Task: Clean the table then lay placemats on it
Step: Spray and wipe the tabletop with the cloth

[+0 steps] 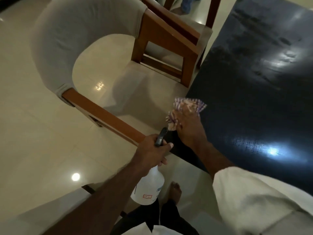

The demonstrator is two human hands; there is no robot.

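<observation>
A glossy black table point(257, 78) fills the right side, its near left corner just beyond my hands. My right hand point(189, 128) presses a striped purple-and-white cloth point(188, 106) flat on that corner, fingers spread under the folds. My left hand point(152, 150) grips the dark trigger head of a white spray bottle point(149, 187), which hangs below the table edge over the floor. Wet streaks show on the tabletop. No placemats are in view.
A wooden chair point(81, 48) with a grey curved back stands to the left of the table on glossy cream tiles. A second wooden chair point(183, 26) stands behind it against the table's left edge. My bare foot point(176, 192) is below the bottle.
</observation>
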